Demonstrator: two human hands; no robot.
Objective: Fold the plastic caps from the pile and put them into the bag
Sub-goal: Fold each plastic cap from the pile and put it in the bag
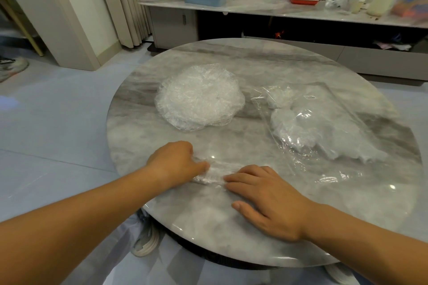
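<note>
Folding one cap (213,174) near the table (254,65) edge: left hand (172,164) seemingly pinches its end, fingers curled; right hand (266,196) presses with straight fingers. The pile (199,97) sits centre, the bag (324,127) right. Squeeze air out and crease firmly.

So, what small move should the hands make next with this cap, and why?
Probably the left hand should fold its end of the cap over toward the right hand. The cap lies as a narrow strip; the left hand grips one end and the right hand presses the other flat.
</note>
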